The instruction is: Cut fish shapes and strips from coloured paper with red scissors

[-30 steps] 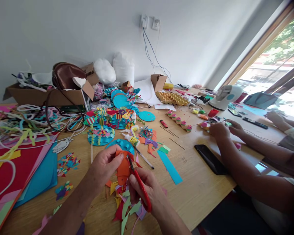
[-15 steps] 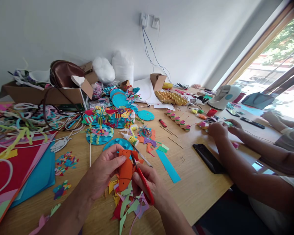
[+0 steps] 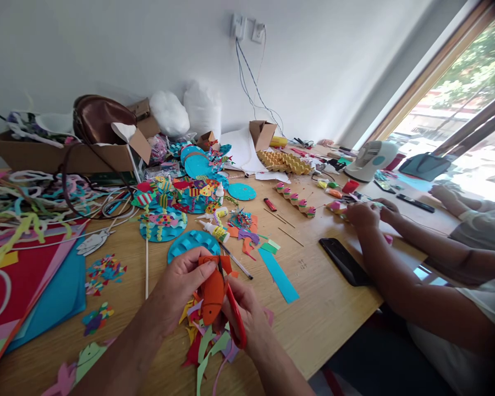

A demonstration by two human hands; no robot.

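Note:
My left hand (image 3: 185,283) pinches the upper edge of an orange paper fish (image 3: 213,294), whose head with a drawn eye points down. My right hand (image 3: 247,308) is closed on the red-handled scissors (image 3: 236,319). The dark blades reach up along the right side of the paper near the tail. Below both hands lies a heap of coloured paper scraps (image 3: 208,344). A blue scalloped paper disc (image 3: 193,243) and a pen (image 3: 237,260) lie just beyond them.
Coloured sheets (image 3: 58,291) and a cord pile (image 3: 28,203) lie left. Glue bottles (image 3: 216,231), a blue strip (image 3: 278,275), sticks and a black phone (image 3: 342,262) lie ahead and right. Another person's hands (image 3: 363,213) work at the right.
The scissor blades have closed further on the orange paper near the tail, and the right hand has shifted slightly left. The whole view has shifted a little to the right.

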